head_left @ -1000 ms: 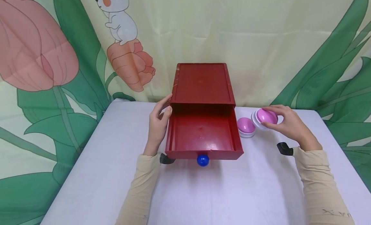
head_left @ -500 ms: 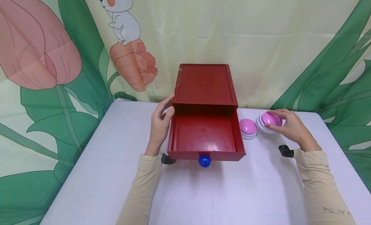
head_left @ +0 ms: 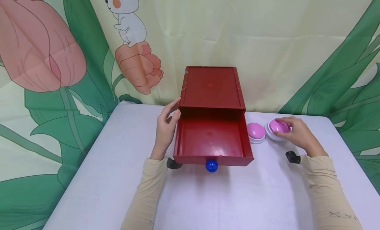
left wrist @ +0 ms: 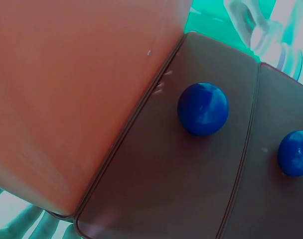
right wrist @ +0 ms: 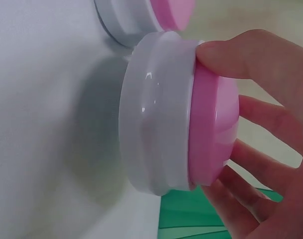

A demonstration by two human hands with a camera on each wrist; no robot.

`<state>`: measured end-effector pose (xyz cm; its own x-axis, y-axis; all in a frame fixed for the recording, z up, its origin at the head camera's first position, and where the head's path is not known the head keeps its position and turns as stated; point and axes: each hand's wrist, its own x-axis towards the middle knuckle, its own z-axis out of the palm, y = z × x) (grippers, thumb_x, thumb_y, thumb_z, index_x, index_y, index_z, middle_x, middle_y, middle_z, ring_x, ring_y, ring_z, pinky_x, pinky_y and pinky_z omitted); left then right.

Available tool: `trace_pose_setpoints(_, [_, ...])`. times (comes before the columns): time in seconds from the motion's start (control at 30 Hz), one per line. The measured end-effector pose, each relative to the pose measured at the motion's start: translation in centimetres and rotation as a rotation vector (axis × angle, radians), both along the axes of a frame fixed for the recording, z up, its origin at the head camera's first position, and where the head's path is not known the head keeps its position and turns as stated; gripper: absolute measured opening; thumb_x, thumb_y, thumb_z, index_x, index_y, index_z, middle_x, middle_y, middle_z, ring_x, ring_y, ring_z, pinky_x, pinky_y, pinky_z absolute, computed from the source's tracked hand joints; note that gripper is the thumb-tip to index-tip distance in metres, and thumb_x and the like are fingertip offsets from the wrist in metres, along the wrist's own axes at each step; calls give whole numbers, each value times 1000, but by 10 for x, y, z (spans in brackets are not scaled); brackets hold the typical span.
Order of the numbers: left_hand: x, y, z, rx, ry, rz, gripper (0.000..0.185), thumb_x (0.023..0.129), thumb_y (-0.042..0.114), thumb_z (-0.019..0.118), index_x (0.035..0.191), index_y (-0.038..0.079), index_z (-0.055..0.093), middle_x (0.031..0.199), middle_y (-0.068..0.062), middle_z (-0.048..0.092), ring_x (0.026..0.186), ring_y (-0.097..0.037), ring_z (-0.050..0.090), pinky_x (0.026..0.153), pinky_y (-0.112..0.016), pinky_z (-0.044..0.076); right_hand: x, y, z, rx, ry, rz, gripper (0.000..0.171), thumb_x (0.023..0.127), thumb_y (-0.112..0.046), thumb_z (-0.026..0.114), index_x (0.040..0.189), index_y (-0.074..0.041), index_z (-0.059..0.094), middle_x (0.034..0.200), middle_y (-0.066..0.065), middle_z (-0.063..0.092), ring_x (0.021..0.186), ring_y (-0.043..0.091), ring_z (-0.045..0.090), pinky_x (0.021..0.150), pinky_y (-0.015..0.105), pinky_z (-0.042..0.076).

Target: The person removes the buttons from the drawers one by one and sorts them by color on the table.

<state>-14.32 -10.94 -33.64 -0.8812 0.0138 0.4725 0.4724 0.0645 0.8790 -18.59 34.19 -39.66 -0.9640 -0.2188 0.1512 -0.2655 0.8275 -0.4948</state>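
A red drawer box (head_left: pixel 212 88) stands mid-table with its top drawer (head_left: pixel 214 137) pulled out; the drawer's inside is bare. My left hand (head_left: pixel 166 129) rests along the box's left side, fingers extended and thumb by the front edge. On the right, my right hand (head_left: pixel 300 134) pinches a push button with a pink dome and white base (right wrist: pixel 161 114) between thumb and fingers. Its base appears slightly off the table, over a shadow. Beside it, against the box's right side, sits a second pink push button (head_left: pixel 256 131).
A blue knob (head_left: pixel 211 166) sticks out from the drawer front; the left wrist view shows another blue knob (left wrist: pixel 295 153) on a neighbouring front. The white table (head_left: pixel 118 177) meets a printed curtain (head_left: pixel 267 58) at the back.
The pinched push button has come down closer to the table with my right hand. My left hand stays on the box; the whole view has shifted slightly.
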Motion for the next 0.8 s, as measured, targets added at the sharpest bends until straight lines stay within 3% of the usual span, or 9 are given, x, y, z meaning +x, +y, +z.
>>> trace_pose_setpoints(0.13, [0, 0, 0, -2, 1, 0, 44, 100, 7, 50, 143, -3, 49, 139, -21, 54, 123, -27, 54, 100, -51, 49, 0, 1, -5, 3, 9, 7, 51, 80, -13, 81, 122, 8, 63, 118, 34, 61, 105, 45, 54, 78, 45, 50])
trace_pose_setpoints(0.33, [0, 0, 0, -3, -1, 3, 44, 100, 7, 50, 143, -3, 49, 139, -21, 54, 123, -28, 54, 100, -50, 49, 0, 1, -8, 23, -72, 0, 54, 83, -17, 79, 126, 9, 60, 123, 35, 58, 107, 46, 53, 85, 56, 50])
trace_pose_setpoints(0.47, [0, 0, 0, -5, -3, 3, 44, 100, 8, 50, 143, -2, 49, 140, -21, 54, 124, -28, 54, 100, -50, 49, 1, 1, -9, 25, -116, -7, 56, 85, -19, 78, 129, 9, 58, 124, 35, 57, 106, 45, 53, 85, 56, 51])
trace_pose_setpoints(0.8, [0, 0, 1, -6, -7, 7, 44, 100, 6, 50, 143, -3, 49, 140, -20, 54, 124, -28, 54, 100, -47, 50, 1, 3, -15, 15, -114, -6, 55, 84, -17, 78, 129, 9, 58, 123, 33, 59, 104, 42, 54, 82, 45, 51])
